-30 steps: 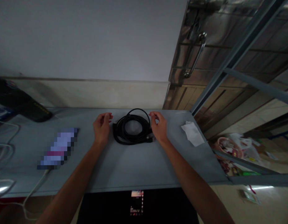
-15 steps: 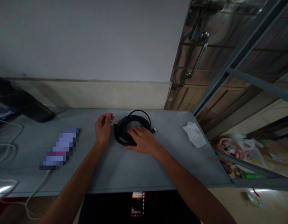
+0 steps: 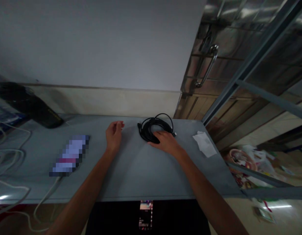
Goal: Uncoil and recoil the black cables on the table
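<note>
A coiled black cable lies on the grey tabletop near its back edge. One connector with a pale tip sticks out at the coil's right side, and a loose loop rises at the back. My right hand is on the coil's near side, fingers reaching into the ring and thumb outside it, closed on the bundled strands. To the left of the coil, apart from it, my left hand rests near the tabletop. Its fingers are loosely curled in, with nothing visible in them.
At the left are a lit phone with a white cord and a dark cylindrical object. A crumpled white paper lies at the right. A grey metal frame post rises at the table's right corner. Another screen shows below the front edge.
The coil has shifted to the right along the tabletop together with my right hand. My left hand is now farther from the coil. The camera view has turned slightly.
</note>
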Action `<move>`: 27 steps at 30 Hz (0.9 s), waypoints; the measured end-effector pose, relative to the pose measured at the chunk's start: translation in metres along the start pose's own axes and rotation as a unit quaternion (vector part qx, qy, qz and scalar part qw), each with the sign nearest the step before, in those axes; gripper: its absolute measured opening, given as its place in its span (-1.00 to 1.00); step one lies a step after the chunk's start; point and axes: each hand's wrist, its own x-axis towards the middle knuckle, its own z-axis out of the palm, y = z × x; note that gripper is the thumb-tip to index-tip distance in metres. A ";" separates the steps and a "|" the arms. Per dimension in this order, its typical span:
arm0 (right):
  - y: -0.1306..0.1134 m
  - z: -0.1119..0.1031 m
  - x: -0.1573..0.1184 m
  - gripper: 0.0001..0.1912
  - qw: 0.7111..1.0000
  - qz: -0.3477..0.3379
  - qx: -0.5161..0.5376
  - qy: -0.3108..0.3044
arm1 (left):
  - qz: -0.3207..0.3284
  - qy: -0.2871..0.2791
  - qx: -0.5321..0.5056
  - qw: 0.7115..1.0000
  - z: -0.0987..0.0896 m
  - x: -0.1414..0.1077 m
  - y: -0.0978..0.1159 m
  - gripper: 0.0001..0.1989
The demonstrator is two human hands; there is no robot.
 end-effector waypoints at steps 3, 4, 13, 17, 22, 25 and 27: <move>0.014 -0.007 -0.009 -0.49 0.999 0.024 -0.017 -0.015 | -0.001 -0.006 -0.009 1.000 0.000 0.000 -0.002 -0.60; 0.018 -0.010 -0.014 -0.48 0.999 0.033 -0.021 -0.019 | -0.002 -0.007 -0.014 1.000 0.000 0.000 -0.003 -0.61; 0.042 -0.039 -0.057 -0.53 0.994 0.088 -0.061 -0.037 | -0.008 0.001 -0.057 0.998 0.002 0.003 -0.006 -0.59; 0.051 -0.042 -0.065 -0.54 0.992 0.079 -0.094 -0.027 | -0.012 0.001 -0.066 0.998 0.001 0.003 -0.007 -0.59; 0.051 -0.040 -0.068 -0.50 0.991 0.080 -0.108 -0.010 | -0.015 0.002 -0.081 0.997 0.002 0.004 -0.007 -0.58; 0.044 -0.044 -0.070 -0.47 0.989 0.090 -0.118 0.002 | -0.019 0.003 -0.089 0.996 0.002 0.004 -0.005 -0.58; 0.038 -0.049 -0.070 -0.46 0.988 0.096 -0.122 0.012 | -0.023 0.005 -0.094 0.995 0.002 0.004 -0.003 -0.60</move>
